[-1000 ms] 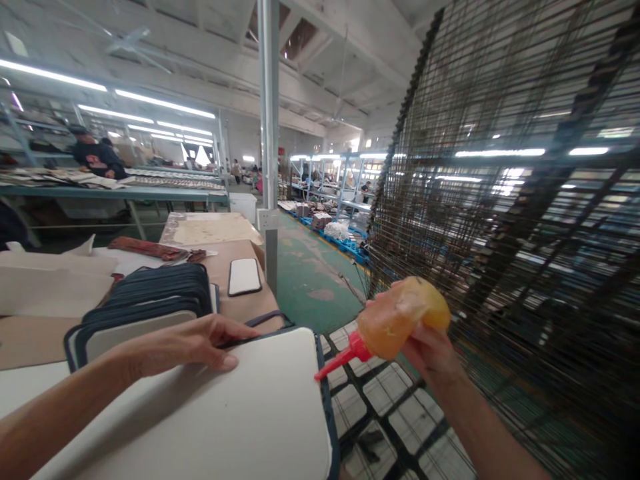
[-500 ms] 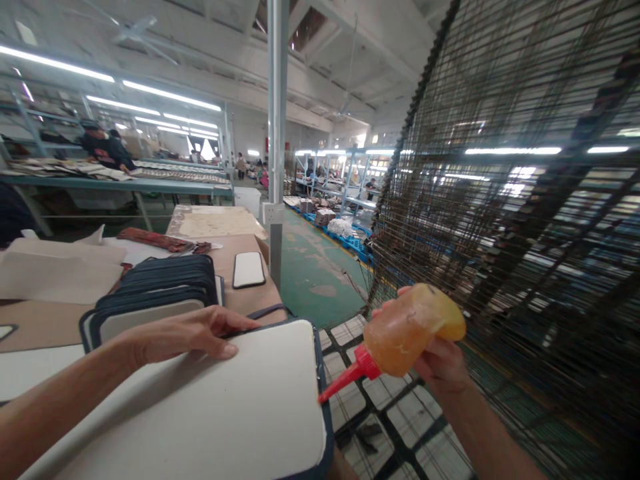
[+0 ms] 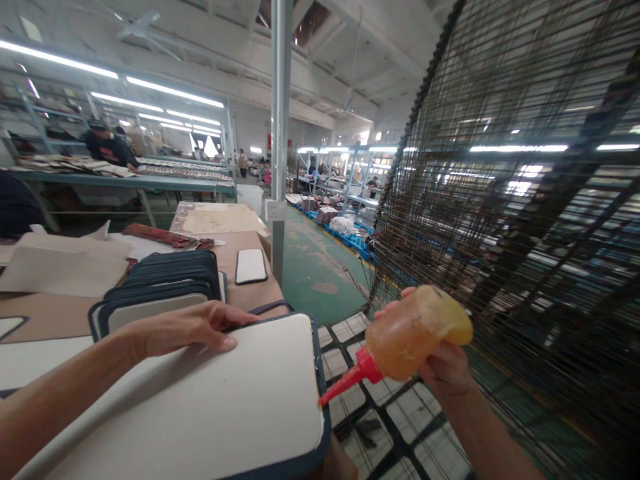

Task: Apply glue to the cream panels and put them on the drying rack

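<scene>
My left hand (image 3: 205, 325) grips the far edge of a large white panel (image 3: 240, 393) with a dark blue rim, thumb on its face and fingers over the edge. In my right hand (image 3: 443, 363) is a squeeze bottle (image 3: 407, 333) of amber liquid, tipped downward. Its red nozzle (image 3: 345, 385) meets the panel's right edge, where the white face borders the dark rim. A wet-looking line shows along that rim above the tip. Left of the panel stands a stack of dark-edged panels (image 3: 165, 280).
A small white panel with a dark border (image 3: 251, 266) lies on the brown table (image 3: 245, 240). Beyond it rises a metal post (image 3: 279, 147). A wire rack (image 3: 480, 167) fills the right side. A person (image 3: 107, 147) is at a far bench.
The view has shifted slightly, and the panel sits a little higher and further left. Both hands keep their hold; the nozzle stays at the panel's right edge.
</scene>
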Demonstrator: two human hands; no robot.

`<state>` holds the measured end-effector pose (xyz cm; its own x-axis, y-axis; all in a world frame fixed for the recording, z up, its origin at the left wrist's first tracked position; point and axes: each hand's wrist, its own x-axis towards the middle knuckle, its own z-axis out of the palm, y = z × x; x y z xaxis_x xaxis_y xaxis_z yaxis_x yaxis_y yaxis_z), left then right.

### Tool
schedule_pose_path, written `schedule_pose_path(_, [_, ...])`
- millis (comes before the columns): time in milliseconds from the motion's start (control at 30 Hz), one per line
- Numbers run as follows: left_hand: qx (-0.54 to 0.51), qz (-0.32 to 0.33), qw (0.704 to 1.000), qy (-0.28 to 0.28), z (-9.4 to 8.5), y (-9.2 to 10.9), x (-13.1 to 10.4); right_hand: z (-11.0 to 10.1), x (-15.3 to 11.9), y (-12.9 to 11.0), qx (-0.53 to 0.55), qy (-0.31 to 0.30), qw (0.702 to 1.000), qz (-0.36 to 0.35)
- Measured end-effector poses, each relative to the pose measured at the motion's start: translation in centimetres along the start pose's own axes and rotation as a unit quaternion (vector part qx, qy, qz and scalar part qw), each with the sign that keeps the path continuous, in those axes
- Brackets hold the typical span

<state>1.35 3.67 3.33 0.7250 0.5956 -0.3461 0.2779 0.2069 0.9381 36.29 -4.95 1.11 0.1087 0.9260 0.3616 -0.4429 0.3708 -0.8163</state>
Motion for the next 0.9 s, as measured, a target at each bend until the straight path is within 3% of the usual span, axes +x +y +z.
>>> schedule_pose_path(400, [-0.029,0.015,0.999,0.018,0.3,0.4,-0.9,0.1,-0.7,0.1,-0.042,0.041,0.998,-0.010])
schedule_pose_path(667, [-0.028,0.044,0.998,0.041,-1.8,-2.4,-0.1,0.7,-2.5,0.5,-0.034,0.071,0.996,-0.032])
schedule_pose_path(900, [-0.108,0.056,0.988,0.096,-1.7,-3.6,0.5,0.2,-3.6,2.9,-0.042,0.210,0.969,-0.120])
